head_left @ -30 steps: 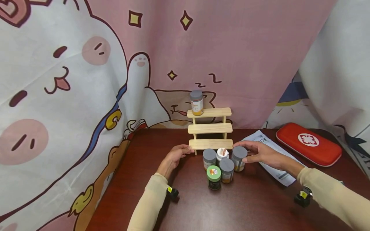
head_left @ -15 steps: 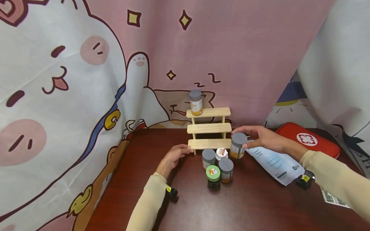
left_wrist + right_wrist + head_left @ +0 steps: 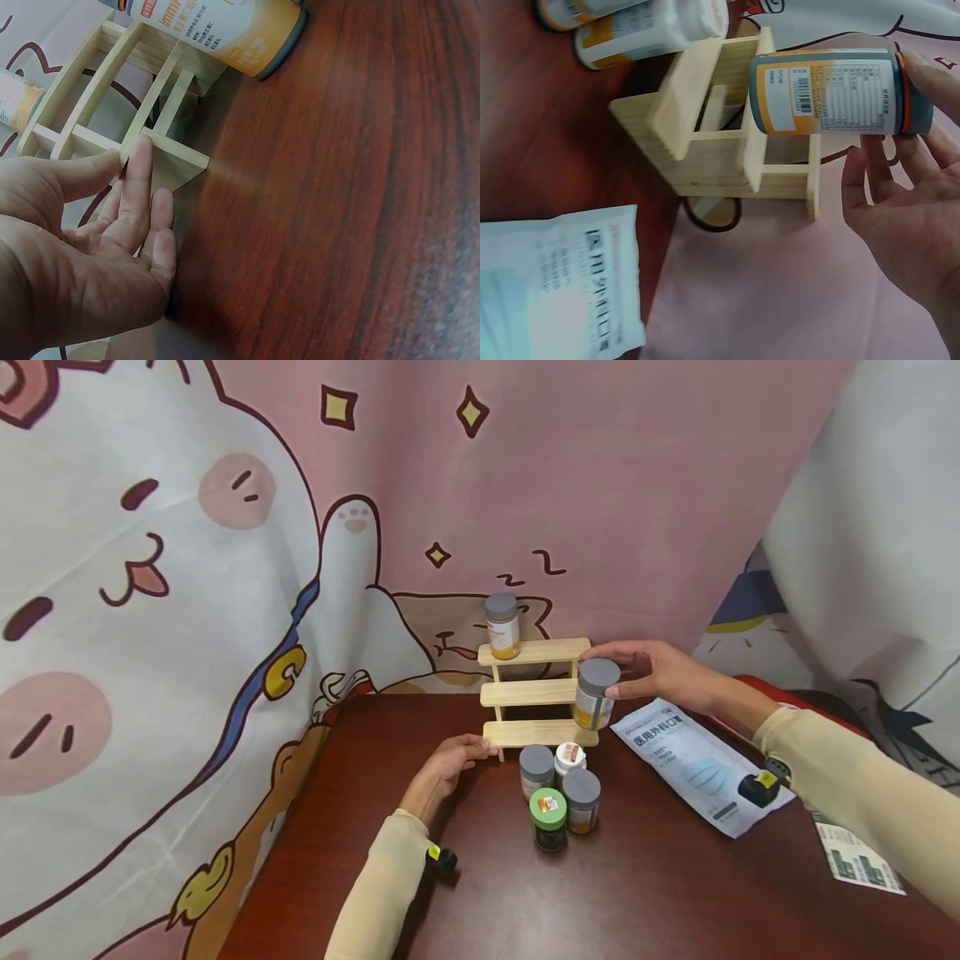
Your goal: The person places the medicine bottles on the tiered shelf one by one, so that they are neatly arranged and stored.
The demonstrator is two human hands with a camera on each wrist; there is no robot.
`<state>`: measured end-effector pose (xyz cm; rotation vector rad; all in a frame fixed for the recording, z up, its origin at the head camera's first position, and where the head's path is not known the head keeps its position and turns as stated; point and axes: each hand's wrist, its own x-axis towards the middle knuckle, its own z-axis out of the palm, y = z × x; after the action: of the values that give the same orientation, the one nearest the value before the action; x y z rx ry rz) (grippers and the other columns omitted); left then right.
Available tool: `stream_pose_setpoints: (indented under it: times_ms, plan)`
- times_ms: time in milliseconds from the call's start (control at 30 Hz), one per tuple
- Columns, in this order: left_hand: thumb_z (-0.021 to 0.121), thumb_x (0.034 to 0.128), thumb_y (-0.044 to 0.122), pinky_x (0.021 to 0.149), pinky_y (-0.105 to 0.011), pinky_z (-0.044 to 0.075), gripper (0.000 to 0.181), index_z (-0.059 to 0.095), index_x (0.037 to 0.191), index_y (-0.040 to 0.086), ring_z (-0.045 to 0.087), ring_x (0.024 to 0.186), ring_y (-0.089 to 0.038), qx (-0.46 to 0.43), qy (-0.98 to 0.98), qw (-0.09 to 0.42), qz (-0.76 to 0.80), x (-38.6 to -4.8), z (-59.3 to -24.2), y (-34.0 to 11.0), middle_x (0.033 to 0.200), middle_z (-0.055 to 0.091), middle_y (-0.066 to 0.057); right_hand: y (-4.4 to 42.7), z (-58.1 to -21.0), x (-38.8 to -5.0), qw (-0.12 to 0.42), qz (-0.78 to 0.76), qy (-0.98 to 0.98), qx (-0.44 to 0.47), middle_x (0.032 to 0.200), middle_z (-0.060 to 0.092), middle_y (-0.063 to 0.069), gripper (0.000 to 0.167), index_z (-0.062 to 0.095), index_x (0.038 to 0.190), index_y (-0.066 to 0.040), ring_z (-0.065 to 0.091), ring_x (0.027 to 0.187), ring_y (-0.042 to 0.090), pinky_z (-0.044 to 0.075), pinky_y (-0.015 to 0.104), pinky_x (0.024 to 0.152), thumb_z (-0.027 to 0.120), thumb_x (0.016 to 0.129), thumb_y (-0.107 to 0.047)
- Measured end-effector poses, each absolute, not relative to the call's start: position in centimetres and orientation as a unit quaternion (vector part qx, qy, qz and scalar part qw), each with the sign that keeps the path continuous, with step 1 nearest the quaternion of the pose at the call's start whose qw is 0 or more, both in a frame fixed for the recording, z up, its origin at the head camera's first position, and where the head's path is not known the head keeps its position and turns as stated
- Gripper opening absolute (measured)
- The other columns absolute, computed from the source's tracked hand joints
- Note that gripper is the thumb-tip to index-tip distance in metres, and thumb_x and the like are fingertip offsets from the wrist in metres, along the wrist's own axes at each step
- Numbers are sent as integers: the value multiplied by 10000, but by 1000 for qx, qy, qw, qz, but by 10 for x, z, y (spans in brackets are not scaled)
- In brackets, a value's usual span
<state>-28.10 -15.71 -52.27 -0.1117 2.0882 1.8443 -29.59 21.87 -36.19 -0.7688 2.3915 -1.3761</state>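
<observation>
My right hand point(image 3: 660, 677) grips a grey-lidded supplement jar point(image 3: 825, 91) near its lid, thumb on one side and fingers on the other. In the head view that jar is raised before the right end of a three-tier wooden display stand point(image 3: 525, 694). With thumb and forefinger my left hand point(image 3: 97, 232) pinches the left end of the stand's lowest shelf. Another grey-lidded jar point(image 3: 502, 631) stands on the top shelf at the left. In front of the stand are two grey-lidded jars point(image 3: 582, 802), a white-capped bottle point(image 3: 570, 760) and a green-lidded jar point(image 3: 548, 814).
On the dark wooden table point(image 3: 495, 902), a white mask packet point(image 3: 697, 768) lies right of the stand. A red case point(image 3: 795, 706) sits behind my right forearm, partly hidden. A printed card point(image 3: 858, 856) lies under that forearm. A patterned curtain point(image 3: 637, 485) hangs behind.
My right hand has lifted the grey-lidded jar off the table and carried it up and left to the stand. The left hand keeps its hold on the shelf end.
</observation>
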Motion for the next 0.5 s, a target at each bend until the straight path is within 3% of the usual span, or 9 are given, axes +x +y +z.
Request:
stream_pose_setpoints:
  times_ms: [200,400,500]
  plan:
    - [644,1048,204,980,-369,421,222,680,1199,44,677,1181,-313,-46,739,169,651,-280,-524,-161,1034,828,8,196,-353,-307,106,-505,819,-249,1488,641,63,599,556,1523,-220,639,1290,174,551,289,1001,787,970,-215]
    - [659,1040,203,983,-380,424,221,688,1192,46,669,1195,-343,-44,736,169,654,-279,-525,-160,1018,831,20,180,-350,-318,33,-521,822,-225,1430,673,66,560,583,1485,-189,621,1343,261,492,491,1117,792,967,-229]
    - [657,1041,206,970,-367,417,217,682,1192,53,670,1209,-345,-42,734,174,655,-281,-524,-158,1021,832,17,175,-347,-322,5,-531,824,-199,1441,655,78,579,577,1484,-164,597,1375,283,500,481,1104,802,959,-260]
